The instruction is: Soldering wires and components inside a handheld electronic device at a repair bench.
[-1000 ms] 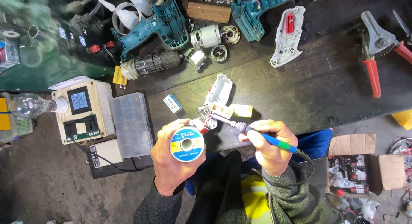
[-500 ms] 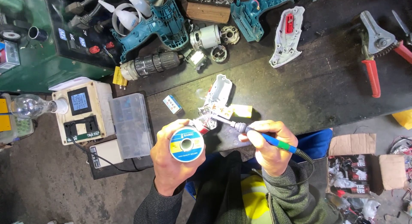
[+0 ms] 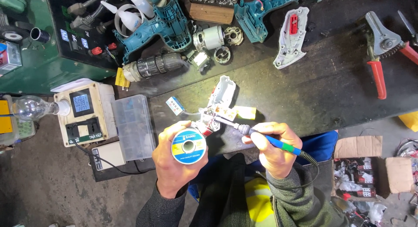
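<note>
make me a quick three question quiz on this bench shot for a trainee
1. Which hand holds the solder spool?
2. True or false: the soldering iron lies on the bench, untouched.
3. What lies at the bench's far right edge? A) red-handled cutters B) a hammer C) a saw

Key
1. The left hand; the spool's round face points at the camera.
2. False. The right hand grips it, its tip at the small white part on the bench.
3. A, the red-handled cutters.
</note>
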